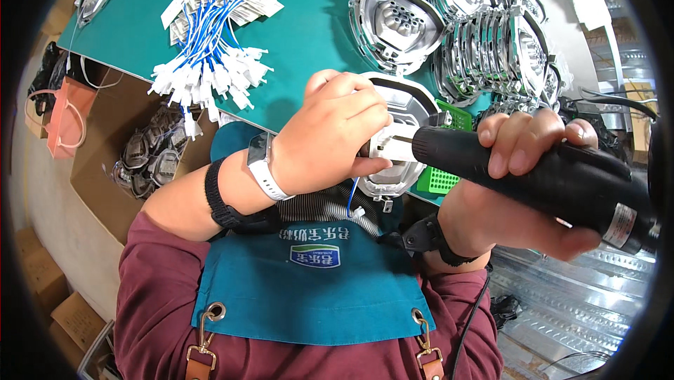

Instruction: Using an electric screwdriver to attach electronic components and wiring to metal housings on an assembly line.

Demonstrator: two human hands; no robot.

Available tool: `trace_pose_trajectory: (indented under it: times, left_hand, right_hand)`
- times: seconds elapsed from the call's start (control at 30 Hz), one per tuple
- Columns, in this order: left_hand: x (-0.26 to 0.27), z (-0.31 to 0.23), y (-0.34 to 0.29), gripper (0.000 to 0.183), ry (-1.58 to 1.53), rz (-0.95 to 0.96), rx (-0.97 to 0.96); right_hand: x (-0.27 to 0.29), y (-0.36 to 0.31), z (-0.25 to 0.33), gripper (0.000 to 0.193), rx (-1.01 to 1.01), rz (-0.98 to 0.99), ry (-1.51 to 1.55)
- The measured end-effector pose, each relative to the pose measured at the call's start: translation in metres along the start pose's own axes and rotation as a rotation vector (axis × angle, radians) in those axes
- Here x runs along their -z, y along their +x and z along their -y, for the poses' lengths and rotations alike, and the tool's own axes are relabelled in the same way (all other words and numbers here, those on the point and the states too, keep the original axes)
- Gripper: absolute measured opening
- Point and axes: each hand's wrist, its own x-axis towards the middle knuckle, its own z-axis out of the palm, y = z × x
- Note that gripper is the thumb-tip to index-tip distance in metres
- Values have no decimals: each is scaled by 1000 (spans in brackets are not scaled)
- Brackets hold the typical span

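From where I stand, a green surface [302,11] takes up most of the space in front of the person. Below its left edge, an open cardboard box [98,183] has silvery parts lying in it. The person wears a teal apron [316,313] with brown straps and metal clips.

Toward the right of the surface, silvery housings [491,50] stand on edge in tight rows, shiny and rounded. A black handheld power tool [572,183] lies across the right hand [484,215], whose fingers are clamped around its barrel; its nose points left. On the far left part of the surface, a fanned bundle of blue-and-white leads [210,50] has white plates at one end and white connectors at the other.

The worked housing [414,103] is in front of the apron, at the surface's near edge, its middle mostly covered by the left hand [333,131]. Those fingers are bent inward beside a white piece [401,143] at the tool's nose (whether they pinch it, I cannot tell). A green perforated basket [441,181] shows just beside the housing, partly under the tool. Smallest of all, a white connector [358,212] hangs on a blue wire below the left thumb.
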Motion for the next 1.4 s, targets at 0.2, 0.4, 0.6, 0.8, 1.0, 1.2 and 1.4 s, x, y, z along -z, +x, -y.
trace_pose_trajectory:
  times: [0.2, 0.4, 0.6, 0.8, 1.0, 1.2, 1.4]
  left_hand:
    - [3, -1, 0, 52, -12, 8, 16]
    - [6, -5, 0, 45, -1, 8, 13]
    - [8, -13, -3, 51, 158, -5, 13]
    - [49, -14, 15, 63, 295, -10, 10]
    - [21, -37, 30, 51, 276, 271, -49]
    - [23, -31, 39, 39, 168, 235, -104]
    - [78, -35, 17, 58, -671, 19, 442]
  right_hand:
    - [-4, 26, -20, 87, 16, 233, 17]
    - [-8, 25, -24, 88, -21, 241, -16]
    - [-11, 7, 9, 78, 47, -226, -48]
    - [59, -35, 66, 75, 308, -376, 39]
    - [108, -55, 35, 73, 205, -698, -386]
    - [111, -59, 23, 69, 132, -702, -337]
    - [117, -58, 14, 71, 140, -687, -360]
